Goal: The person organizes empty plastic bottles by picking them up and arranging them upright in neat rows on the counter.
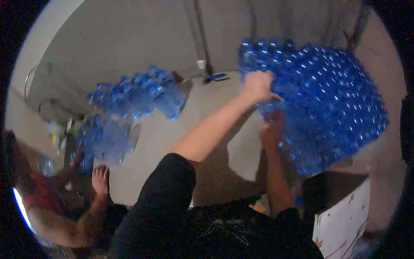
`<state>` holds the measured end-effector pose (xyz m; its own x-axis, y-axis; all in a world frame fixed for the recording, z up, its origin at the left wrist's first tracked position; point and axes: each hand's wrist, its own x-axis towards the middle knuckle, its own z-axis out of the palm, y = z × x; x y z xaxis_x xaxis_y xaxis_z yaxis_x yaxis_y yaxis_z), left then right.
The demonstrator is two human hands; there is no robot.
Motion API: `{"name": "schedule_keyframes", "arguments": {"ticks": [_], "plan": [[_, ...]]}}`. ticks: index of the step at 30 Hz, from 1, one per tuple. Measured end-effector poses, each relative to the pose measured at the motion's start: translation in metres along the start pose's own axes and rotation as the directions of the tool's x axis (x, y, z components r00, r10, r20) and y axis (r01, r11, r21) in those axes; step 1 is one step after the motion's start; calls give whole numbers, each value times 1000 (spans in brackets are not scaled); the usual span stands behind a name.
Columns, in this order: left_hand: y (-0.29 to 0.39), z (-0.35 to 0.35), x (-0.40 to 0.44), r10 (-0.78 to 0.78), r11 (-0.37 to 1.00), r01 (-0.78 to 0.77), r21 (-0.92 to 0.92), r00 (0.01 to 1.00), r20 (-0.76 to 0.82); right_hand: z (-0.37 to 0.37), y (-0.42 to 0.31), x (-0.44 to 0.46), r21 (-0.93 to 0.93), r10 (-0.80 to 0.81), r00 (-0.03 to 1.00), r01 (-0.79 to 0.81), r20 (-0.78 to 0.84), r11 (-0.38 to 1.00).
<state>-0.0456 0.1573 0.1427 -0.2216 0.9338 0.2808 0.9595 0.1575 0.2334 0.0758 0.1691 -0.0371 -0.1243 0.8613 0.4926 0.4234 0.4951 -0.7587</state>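
Around you, a gray wall (142, 39) backs the pale surface (207, 142), and a pipe fitting with a blue handle (218, 77) sits at its foot, between the right block of bottles (332, 99) and the rear-left group of bottles (129, 93). A front-left group of bottles (108, 140) lies near a co-worker's hand (100, 179), well apart from yours. A white panel with reddish marks (343, 218) stands at the lower right, below the block.

Your left hand (258, 85) reaches across to the block's left edge, its fingers curled over the bottles there; blur hides whether they grip one. Your right hand (272, 127) is just below it, beside the same edge, partly in shadow; you cannot tell whether its fingers are open or closed.

Count three main bottle groups, one blue handle and one white panel. The blue-capped bottles are too many and too blurred to count singly.
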Motion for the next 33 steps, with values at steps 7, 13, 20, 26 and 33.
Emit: {"name": "schedule_keyframes", "arguments": {"ticks": [7,13,20,26,33], "plan": [[-103,-52,-182,-805,533,258,-806,448,-389,79,-126,-51,537,-204,846,-112,493,836],[-229,10,-235,-813,581,588,-562,386,-436,206,-216,0,553,-634,470,317,614,770],[-242,23,-236,-736,595,429,-680,632,-244,218,-166,-10,412,-396,595,117,700,903],[-129,28,-229,-399,420,237,-876,915,56,19,-119,-64,-6,-74,926,82,369,997],[-17,94,-140,-16,512,-99,-853,992,-125,-124,-91,-68,-50,291,952,-287,95,957]]}}
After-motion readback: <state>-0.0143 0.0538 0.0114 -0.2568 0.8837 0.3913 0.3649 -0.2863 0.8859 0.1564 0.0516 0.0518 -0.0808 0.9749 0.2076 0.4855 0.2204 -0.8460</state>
